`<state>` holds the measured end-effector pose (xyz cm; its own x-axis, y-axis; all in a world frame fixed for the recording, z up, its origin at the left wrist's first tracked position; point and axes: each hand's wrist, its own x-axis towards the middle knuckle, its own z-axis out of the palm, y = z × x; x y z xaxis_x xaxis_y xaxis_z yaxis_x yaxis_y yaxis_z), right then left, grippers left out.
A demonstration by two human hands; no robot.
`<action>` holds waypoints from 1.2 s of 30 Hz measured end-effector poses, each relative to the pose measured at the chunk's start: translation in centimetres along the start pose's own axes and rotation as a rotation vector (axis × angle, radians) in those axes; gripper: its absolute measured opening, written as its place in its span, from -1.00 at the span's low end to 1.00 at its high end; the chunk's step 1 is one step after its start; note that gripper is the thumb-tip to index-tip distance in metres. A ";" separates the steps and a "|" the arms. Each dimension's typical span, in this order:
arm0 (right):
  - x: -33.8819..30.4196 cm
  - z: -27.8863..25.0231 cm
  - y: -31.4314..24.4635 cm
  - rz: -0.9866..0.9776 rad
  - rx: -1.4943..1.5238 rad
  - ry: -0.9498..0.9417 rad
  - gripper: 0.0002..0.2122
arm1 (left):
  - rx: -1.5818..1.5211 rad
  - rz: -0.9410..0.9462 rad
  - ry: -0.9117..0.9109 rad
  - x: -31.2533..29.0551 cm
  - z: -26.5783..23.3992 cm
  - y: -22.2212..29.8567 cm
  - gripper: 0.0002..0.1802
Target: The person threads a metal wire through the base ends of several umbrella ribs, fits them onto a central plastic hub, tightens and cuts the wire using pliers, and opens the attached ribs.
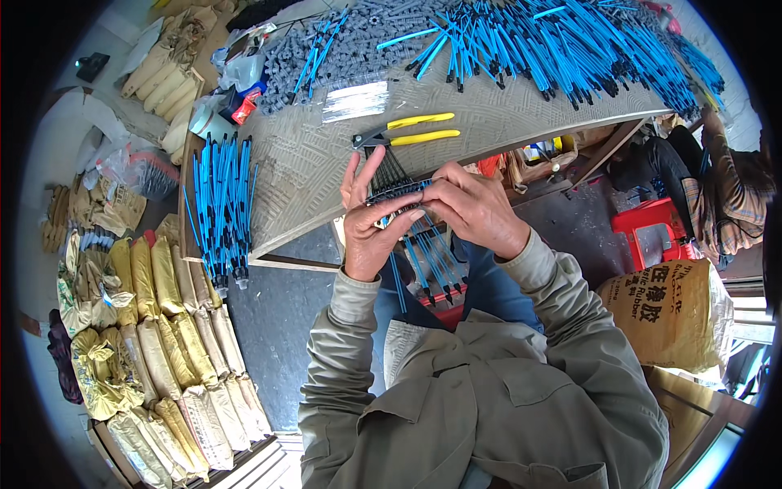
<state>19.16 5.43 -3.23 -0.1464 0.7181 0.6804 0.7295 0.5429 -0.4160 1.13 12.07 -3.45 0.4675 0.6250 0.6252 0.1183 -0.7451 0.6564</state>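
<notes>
Over the table's near edge, my left hand (pixel 372 222) grips a bundle of thin blue-and-black tubes (pixel 427 251) between thumb and forefinger, its other fingers raised. My right hand (pixel 479 210) pinches at the same bundle from the right, fingertips close to the left thumb. Blue lengths with black tips hang from the bundle towards my lap. Beyond the hands, its thin dark ends (pixel 386 169) fan out on the tabletop. What exactly the right fingertips pinch is hidden. Cutting pliers (pixel 407 132) with yellow handles lie just past those ends.
Loose blue tubes (pixel 529 49) and grey plastic parts (pixel 342 49) heap along the table's far side. More blue tubes (pixel 221 204) stand at its left end. Filled sacks (pixel 163 326) stack at left. A red stool (pixel 652 228) and another person's sleeve (pixel 737 183) are at right.
</notes>
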 end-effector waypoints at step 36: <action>-0.9 -3.4 -1.3 0.048 -0.054 0.019 -0.82 | -0.022 0.035 -0.045 0.2 -0.2 -0.1 -0.72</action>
<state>20.56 2.58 -1.27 -0.0977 0.7340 0.6721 0.7705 0.4832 -0.4158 1.01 12.29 -3.26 0.5104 0.5871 0.6283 0.0826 -0.7608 0.6437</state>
